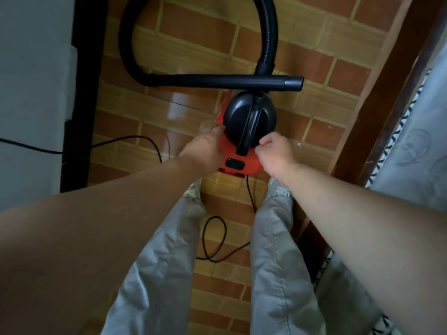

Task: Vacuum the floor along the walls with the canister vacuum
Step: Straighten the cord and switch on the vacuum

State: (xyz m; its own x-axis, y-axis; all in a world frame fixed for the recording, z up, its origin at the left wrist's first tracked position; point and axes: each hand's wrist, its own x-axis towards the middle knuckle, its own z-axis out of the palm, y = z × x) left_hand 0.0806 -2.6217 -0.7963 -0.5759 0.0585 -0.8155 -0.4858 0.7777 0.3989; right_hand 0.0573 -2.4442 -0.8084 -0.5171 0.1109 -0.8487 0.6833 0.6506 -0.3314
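One canister vacuum (249,119) stands on the floor; it carries one black hose (268,32), one rigid wand (229,81), one carry handle (250,126) and one black switch panel (234,163); two hands reach it, a left hand (208,147) and a right hand (274,153); two grey trouser legs (154,262) show; two stretches of black cable (214,238) show, whether one cord I cannot tell.

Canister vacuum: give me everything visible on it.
Orange plastic canister vacuum, glossy black dome, black carry handle across it, black switch at the near end. Upright on the brick-pattern floor; black hose leaves the far end, black cord the near. Left hand rests on its left side; right hand, fingers curled, touches its right.
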